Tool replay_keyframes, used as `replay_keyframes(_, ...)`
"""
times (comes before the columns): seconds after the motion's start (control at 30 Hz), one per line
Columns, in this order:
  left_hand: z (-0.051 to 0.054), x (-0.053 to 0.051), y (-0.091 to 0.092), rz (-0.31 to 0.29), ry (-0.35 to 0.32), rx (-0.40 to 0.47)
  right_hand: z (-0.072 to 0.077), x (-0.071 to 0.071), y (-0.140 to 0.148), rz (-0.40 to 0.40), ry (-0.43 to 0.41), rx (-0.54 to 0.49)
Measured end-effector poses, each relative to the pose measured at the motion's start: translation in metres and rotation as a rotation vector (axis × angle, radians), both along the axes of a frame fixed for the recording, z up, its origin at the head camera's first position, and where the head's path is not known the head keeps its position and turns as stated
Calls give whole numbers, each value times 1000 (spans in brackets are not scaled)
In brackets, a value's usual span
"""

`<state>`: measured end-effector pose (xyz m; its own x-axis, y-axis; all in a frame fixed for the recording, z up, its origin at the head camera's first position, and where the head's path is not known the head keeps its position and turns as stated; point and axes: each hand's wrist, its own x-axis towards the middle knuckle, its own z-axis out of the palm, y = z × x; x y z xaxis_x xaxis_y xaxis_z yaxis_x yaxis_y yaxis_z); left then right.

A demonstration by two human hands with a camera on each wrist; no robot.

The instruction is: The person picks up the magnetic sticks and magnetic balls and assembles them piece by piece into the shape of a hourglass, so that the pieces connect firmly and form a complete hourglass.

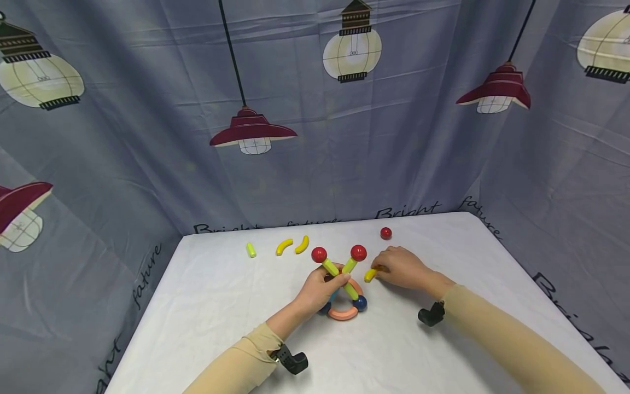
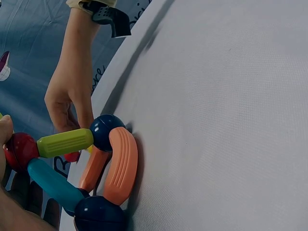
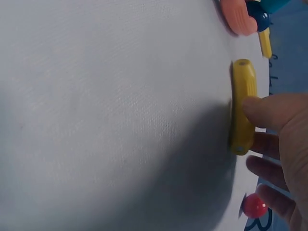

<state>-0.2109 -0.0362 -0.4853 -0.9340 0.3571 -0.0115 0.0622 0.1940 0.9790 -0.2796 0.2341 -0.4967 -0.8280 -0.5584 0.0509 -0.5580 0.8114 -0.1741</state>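
Note:
In the head view my left hand (image 1: 315, 291) grips a built figure near its middle. Two red balls (image 1: 319, 254) top its green sticks (image 1: 350, 266), while dark blue balls (image 1: 360, 303) and curved orange pieces (image 1: 343, 314) form its lower part. The left wrist view shows a red ball (image 2: 21, 151) by my left thumb, joined to a green stick (image 2: 66, 143) and a blue piece (image 2: 55, 183). My right hand (image 1: 403, 267) pinches a curved yellow piece (image 1: 370, 275) at the table; in the right wrist view, the thumb lies on this yellow piece (image 3: 244, 82).
Two more curved yellow pieces (image 1: 284, 247) and a short yellow-green stick (image 1: 251, 250) lie at the back left of the white table (image 1: 206, 306). A loose red ball (image 1: 386, 233) sits behind my right hand. A lamp-patterned curtain (image 1: 295, 180) hangs behind the table.

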Motion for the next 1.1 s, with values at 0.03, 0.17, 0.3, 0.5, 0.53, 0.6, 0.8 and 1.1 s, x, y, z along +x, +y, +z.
replay_keyframes(0.03, 0, 0, 0, 1, 2, 1, 1, 0, 1, -5, -4, 4)
replay_keyframes(0.17, 1, 1, 1, 6, 3, 7, 2, 2, 3, -28, -37, 20)
replay_keyframes(0.3, 2, 1, 1, 12, 0, 9, 2, 4, 3, -66, -104, 9)
replay_keyframes(0.5, 1, 1, 1, 8, -1, 7, -1, 8, 0, -124, -168, -53)
replay_keyframes(0.53, 1, 1, 1, 5, -2, 8, -1, 9, 0, -128, -171, -63)
replay_keyframes(0.6, 1, 0, 1, 3, -2, 6, -1, 10, -2, -145, -190, -86)
replay_keyframes(0.8, 1, 0, 1, 7, -5, 0, -2, 13, -5, -167, -231, -136)
replay_keyframes(1.1, 2, 0, 1, 11, -6, 3, 9, 12, 0, -261, -323, -425)
